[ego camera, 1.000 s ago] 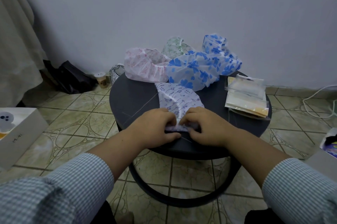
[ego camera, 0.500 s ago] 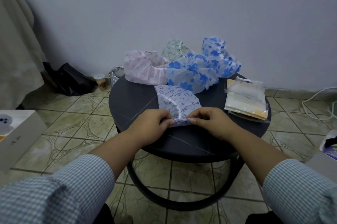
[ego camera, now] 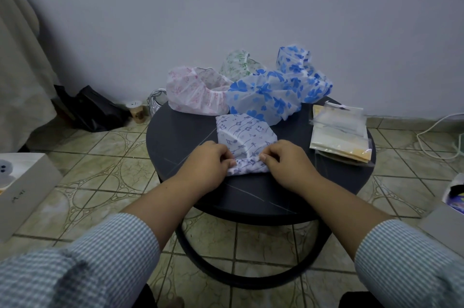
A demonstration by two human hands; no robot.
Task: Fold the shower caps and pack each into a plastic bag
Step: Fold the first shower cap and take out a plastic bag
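On the table [ego camera: 180, 142] we see the folded cap [ego camera: 244, 137] at near centre, loose caps [ego camera: 266, 96] behind it, bags [ego camera: 339, 132] at right.

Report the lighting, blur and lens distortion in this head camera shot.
Head view: dim, even light with a bluish cast, no glare; the hands and music-note shower cap at centre look sharp; the checked sleeves and frame corners are soft; wide-angle distortion bends the floor tiles outward.

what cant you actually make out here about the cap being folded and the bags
- Head view: the near fold of the music-note cap is partly covered by the left hand and right hand; each grip's fingertips are tucked under.
- The count of the plastic bags: clear, stacked.
- The green cap: mostly behind others.
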